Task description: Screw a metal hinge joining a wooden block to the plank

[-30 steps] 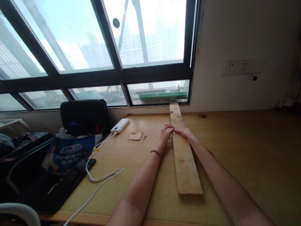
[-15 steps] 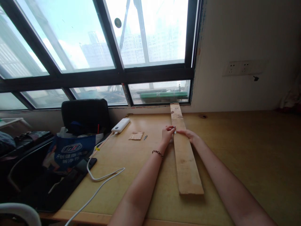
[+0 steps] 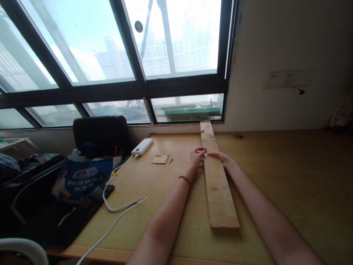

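Observation:
A long wooden plank [image 3: 218, 195] lies lengthwise on the table, its far end near the window. At its left edge my left hand [image 3: 197, 155] is closed in a pinch on a small shiny metal piece [image 3: 204, 154], too small to name. From the right side my right hand [image 3: 224, 159] reaches over the plank with fingers stretched across its top, fingertips close to the metal piece. Some of that hand's fingers are hidden. Left of my hands, a small wooden piece [image 3: 160, 159] lies beside a few screws [image 3: 171, 161].
A white power bank [image 3: 142, 147] with a white cable [image 3: 125, 209] lies along the table's left side. Beyond that edge stand a black chair [image 3: 100, 136] and a blue bag [image 3: 85, 180]. The window and a wall with sockets [image 3: 280, 80] bound the back.
The small metal piece at my left fingertips has turned slightly and shows more of its shiny face. Both hands stay in nearly the same place; the plank lies as before.

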Action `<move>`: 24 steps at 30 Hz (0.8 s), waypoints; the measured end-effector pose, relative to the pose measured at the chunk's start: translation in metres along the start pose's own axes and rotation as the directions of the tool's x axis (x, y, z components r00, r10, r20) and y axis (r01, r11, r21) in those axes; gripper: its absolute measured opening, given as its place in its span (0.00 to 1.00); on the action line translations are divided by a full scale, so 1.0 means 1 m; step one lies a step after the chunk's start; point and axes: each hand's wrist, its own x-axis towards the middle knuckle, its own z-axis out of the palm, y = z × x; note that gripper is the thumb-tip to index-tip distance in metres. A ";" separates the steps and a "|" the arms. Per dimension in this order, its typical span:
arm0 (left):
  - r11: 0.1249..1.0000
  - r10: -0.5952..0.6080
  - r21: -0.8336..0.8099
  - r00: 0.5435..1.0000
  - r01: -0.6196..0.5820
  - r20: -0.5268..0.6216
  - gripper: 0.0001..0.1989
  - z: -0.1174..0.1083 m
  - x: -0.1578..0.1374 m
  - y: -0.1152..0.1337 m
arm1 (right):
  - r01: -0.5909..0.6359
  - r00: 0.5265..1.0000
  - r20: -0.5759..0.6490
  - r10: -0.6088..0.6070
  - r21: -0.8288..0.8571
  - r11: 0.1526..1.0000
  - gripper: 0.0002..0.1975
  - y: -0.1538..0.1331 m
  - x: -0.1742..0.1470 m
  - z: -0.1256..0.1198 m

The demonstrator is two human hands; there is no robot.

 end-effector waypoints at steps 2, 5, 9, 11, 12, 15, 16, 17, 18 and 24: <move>1.000 0.015 0.009 1.000 -0.015 0.002 0.14 0.000 0.000 0.000 | 0.029 0.999 -0.036 -0.030 -0.010 1.000 0.10 0.001 0.000 0.002; 0.999 0.036 0.017 0.999 -0.035 -0.010 0.12 0.000 0.000 0.001 | 0.088 0.988 -0.123 -0.096 -0.070 0.994 0.13 0.002 0.000 0.006; 0.999 0.048 0.012 0.999 -0.047 -0.019 0.11 -0.001 -0.002 0.001 | 0.146 0.953 -0.230 -0.197 -0.221 0.964 0.21 0.003 0.001 0.013; 0.999 0.049 -0.003 0.999 -0.049 -0.018 0.11 -0.002 -0.003 0.001 | 0.197 0.910 -0.294 -0.290 -0.309 0.930 0.24 0.003 0.003 0.015; 0.999 0.048 -0.012 0.999 -0.048 -0.018 0.11 -0.002 -0.003 0.001 | 0.225 0.883 -0.321 -0.342 -0.350 0.909 0.25 0.003 0.004 0.016; 0.998 0.040 -0.039 0.999 -0.041 -0.019 0.12 -0.002 -0.004 0.000 | 0.267 0.819 -0.365 -0.443 -0.441 0.857 0.28 0.004 0.007 0.016; 0.998 0.037 -0.051 0.999 -0.038 -0.023 0.12 -0.002 -0.003 0.000 | 0.265 0.806 -0.376 -0.457 -0.462 0.847 0.29 0.004 0.007 0.016; 0.997 0.036 -0.067 0.999 -0.038 -0.029 0.12 -0.001 -0.003 0.000 | 0.260 0.793 -0.389 -0.468 -0.479 0.838 0.30 0.004 0.007 0.016; 0.996 0.038 -0.085 0.999 -0.041 -0.037 0.12 -0.001 -0.003 0.000 | 0.254 0.781 -0.402 -0.477 -0.494 0.832 0.31 0.004 0.007 0.016; 0.977 0.127 -0.169 0.991 -0.133 -0.043 0.10 0.000 -0.004 0.005 | 0.271 0.771 -0.381 -0.510 -0.529 0.805 0.30 0.003 0.002 0.020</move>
